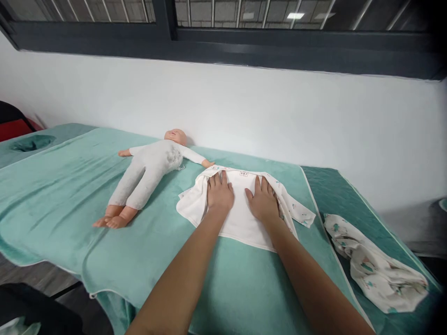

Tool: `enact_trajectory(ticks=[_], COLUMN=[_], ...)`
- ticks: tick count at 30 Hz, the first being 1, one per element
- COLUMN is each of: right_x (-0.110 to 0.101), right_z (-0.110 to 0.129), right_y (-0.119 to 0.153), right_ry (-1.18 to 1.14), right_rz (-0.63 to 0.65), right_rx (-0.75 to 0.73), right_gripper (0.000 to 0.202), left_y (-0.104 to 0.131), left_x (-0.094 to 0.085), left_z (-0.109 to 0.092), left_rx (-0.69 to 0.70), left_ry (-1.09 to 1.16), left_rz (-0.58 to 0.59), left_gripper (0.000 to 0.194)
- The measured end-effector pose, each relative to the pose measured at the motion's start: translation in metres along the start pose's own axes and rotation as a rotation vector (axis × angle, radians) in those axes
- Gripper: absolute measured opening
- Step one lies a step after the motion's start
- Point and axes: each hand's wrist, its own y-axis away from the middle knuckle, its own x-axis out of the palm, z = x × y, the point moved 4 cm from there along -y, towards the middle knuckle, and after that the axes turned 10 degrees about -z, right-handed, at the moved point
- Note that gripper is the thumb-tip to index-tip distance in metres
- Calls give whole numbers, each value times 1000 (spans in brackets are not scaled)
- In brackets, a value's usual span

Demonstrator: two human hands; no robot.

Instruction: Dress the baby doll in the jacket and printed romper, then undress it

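Head view: shirt (239, 211) beneath left hand (220, 193) and right hand (263, 202)

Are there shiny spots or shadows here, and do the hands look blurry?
Head view: white glare on the window; also head view: soft shadow beside the doll; same head view: left hand and right hand look fairly sharp.

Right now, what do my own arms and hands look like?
Your left hand and right hand are ungloved, with no ring showing. Your left forearm and right forearm are bare, narrowing toward the hands; no sleeve, watch or bracelet is in view.
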Motion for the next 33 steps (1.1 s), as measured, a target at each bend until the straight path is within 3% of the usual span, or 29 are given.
enact_trajectory(ticks=[5,9,16,19,23,28,31,33], right_x=[6,9,-2,-8,-7,-1,-1,-4], right_z=[-1,-2,4,9,14,15,15,15], right_y=[-4,-5,-1,2,4,4,3,2], right_ry=[-11,-25,-43,-68,-112,-150,-182,-214], right_rz=[100,198,80,16,43,59,66,70], right_rx=[31,46,-10,-131,-274,-291,-276,-260], right_gripper=[68,67,59,49,42,43,43,42], left_y=[-4,-5,1,4,6,3,3,8], left_x=[13,11,-10,-10,0,10,4,-9], left_z=[1,1,-3,-6,-6,-4,-6,-6], left_rx=[-23,-31,80,175,221,211,213,231], left_ry=[-16,-3,46,81,104,118,141,167], left_rz=[102,142,0,3,43,39,29,13], left_gripper=[61,60,53,43,41,43,41,39])
